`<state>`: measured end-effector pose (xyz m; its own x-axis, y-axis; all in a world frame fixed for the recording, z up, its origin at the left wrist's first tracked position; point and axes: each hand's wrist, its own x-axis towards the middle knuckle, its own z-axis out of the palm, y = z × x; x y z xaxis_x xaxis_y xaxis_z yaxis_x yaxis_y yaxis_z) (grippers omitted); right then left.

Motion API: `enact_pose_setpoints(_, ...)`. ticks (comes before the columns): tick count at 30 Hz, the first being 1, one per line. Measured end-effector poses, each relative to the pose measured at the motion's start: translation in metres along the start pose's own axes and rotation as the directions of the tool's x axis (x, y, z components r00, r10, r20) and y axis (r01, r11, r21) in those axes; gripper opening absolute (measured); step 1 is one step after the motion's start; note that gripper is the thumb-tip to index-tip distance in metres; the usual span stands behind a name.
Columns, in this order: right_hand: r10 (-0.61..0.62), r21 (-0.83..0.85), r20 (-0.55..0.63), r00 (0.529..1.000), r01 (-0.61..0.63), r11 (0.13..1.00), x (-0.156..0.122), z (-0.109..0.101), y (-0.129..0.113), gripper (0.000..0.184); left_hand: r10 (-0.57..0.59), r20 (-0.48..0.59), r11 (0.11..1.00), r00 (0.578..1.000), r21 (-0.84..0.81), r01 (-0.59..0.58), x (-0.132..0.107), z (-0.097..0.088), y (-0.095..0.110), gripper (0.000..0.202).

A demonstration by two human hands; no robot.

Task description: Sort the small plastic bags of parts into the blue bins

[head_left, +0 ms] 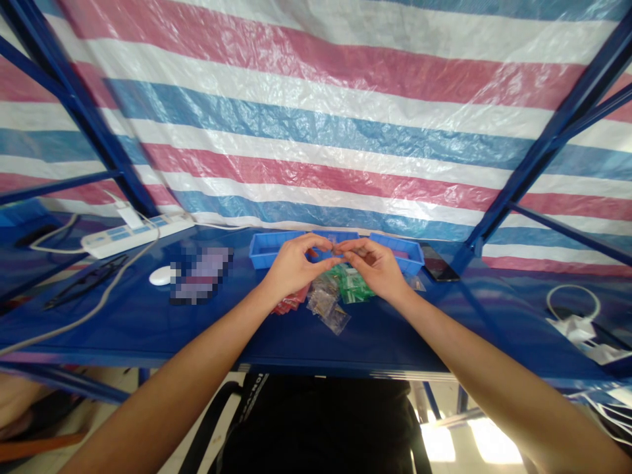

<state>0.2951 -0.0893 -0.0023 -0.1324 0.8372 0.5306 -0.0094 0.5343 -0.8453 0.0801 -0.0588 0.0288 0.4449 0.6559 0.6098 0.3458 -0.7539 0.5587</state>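
My left hand (295, 264) and my right hand (376, 266) meet fingertip to fingertip above the blue table (128, 329). Both pinch a tiny part that I cannot make out. Under the hands lie small clear bags (326, 308) of parts, green bags (354, 287) on the right and red bags (290, 303) on the left. Behind the hands stand blue trays (264, 249), side by side.
A white power strip (133, 236) with its cable lies at the back left, near a white round object (162, 276) and black tweezers (83, 282). A dark phone (438, 264) lies right of the trays. White cable and plug (575, 322) sit far right. Blue frame posts stand at both sides.
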Motion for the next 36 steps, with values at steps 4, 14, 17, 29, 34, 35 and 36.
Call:
enact_pose_setpoints(4, 0.018, 0.024, 0.043, 0.999, -0.019, 1.0, 0.0, 0.0, -0.004, 0.037, -0.028, -0.008, 1.0, 1.0, -0.007, 0.028, 0.0, -0.001, 0.0, 0.019)
enact_pose_setpoints(14, -0.046, -0.166, -0.013, 0.999, 0.043, 0.985, 0.001, -0.007, 0.003, 0.027, 0.024, -0.008, 0.997, 1.0, -0.07, -0.025, 0.002, -0.001, -0.005, 0.016)
enact_pose_setpoints(17, -0.038, -0.133, 0.091, 0.995, 0.05, 0.99, 0.001, -0.006, 0.003, 0.027, 0.023, -0.013, 0.997, 1.0, -0.075, -0.024, 0.002, -0.002, -0.007, 0.018)
enact_pose_setpoints(29, -0.259, -0.721, 0.01, 0.966, 0.186, 0.668, 0.009, -0.037, 0.026, 0.041, 0.14, 0.213, 0.942, 0.967, 0.272, -0.197, -0.003, -0.003, -0.011, 0.024)
enact_pose_setpoints(34, -0.198, -0.8, 0.078, 0.977, 0.18, 0.572, 0.01, -0.04, 0.033, 0.045, 0.103, 0.408, 0.923, 0.907, 0.3, -0.24, -0.009, 0.0, -0.013, 0.037)
enact_pose_setpoints(35, -0.184, -0.804, 0.08, 0.98, 0.173, 0.569, 0.01, -0.039, 0.034, 0.044, 0.081, 0.414, 0.924, 0.907, 0.31, -0.223, -0.01, 0.001, -0.014, 0.04)
enact_pose_setpoints(36, -0.172, -0.806, 0.079, 0.982, 0.165, 0.568, 0.01, -0.039, 0.035, 0.044, 0.063, 0.416, 0.926, 0.907, 0.315, -0.209, -0.01, 0.001, -0.014, 0.041)
